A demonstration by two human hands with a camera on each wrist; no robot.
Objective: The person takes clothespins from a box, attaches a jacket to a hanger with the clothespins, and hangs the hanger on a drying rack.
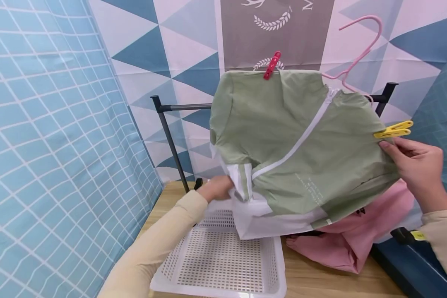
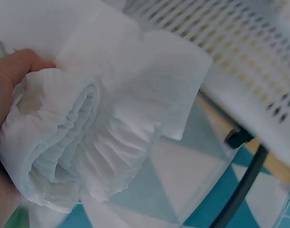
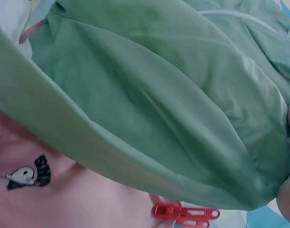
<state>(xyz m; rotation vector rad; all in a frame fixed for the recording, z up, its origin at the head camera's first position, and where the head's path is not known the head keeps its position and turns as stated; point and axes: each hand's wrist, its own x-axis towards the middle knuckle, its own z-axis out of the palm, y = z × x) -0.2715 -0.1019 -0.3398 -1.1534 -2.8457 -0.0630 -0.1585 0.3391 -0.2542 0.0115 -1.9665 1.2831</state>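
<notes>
A green and white zip jacket [image 1: 283,124] hangs tilted on a pink hanger [image 1: 365,51]. A red clothespin [image 1: 272,65] is clipped on one shoulder, a yellow clothespin [image 1: 393,130] on the other. My right hand [image 1: 420,165] pinches the jacket's edge just below the yellow clothespin. On the other side, my left hand [image 1: 217,188] is at the sleeve end, its fingertips partly hidden by cloth. The left wrist view shows that hand gripping a gathered white cuff [image 2: 121,137]. Green fabric [image 3: 159,109] fills most of the right wrist view.
Below the jacket stands a white perforated basket [image 1: 223,285] on a wooden table [image 1: 309,285]. A pink garment [image 1: 346,248] lies behind and to its right, near a dark blue object [image 1: 417,265]. Behind the jacket runs a black rack [image 1: 171,140]. Another red clothespin [image 3: 185,213] shows beneath the fabric.
</notes>
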